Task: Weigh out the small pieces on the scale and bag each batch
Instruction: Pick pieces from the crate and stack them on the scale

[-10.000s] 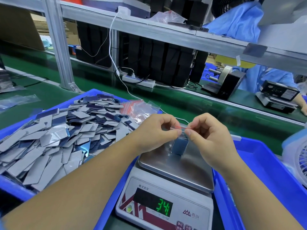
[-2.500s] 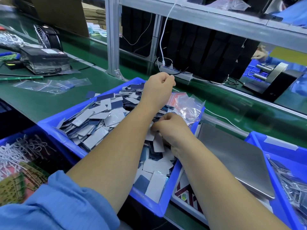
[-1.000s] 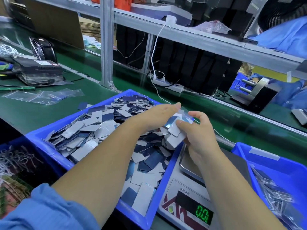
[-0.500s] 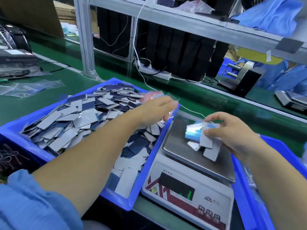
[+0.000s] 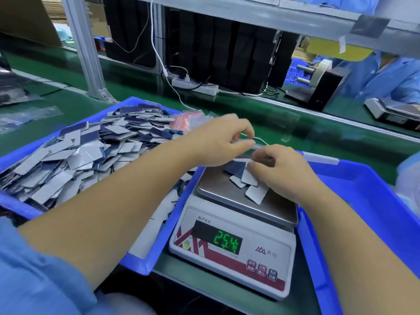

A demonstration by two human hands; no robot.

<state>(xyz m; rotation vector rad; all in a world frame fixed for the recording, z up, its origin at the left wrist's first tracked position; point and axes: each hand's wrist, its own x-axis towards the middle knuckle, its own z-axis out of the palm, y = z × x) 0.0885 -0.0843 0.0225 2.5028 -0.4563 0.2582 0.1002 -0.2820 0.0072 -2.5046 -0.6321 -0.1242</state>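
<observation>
Now the right hand (image 5: 281,171) pinches a batch of small pieces (image 5: 248,178) on the scale (image 5: 234,242) pan, reading 25.4, while the left hand (image 5: 222,142) at ten o'clock pinches a clear bag (image 5: 252,145). Weighing looks underway; bagging remains, and the bin (image 5: 145,264) at nine o'clock holds plenty more.

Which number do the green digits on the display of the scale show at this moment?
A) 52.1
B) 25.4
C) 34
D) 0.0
B: the green digits on the display of the scale read 25.4, while a few small pieces lie on its steel pan under the right hand.
</observation>
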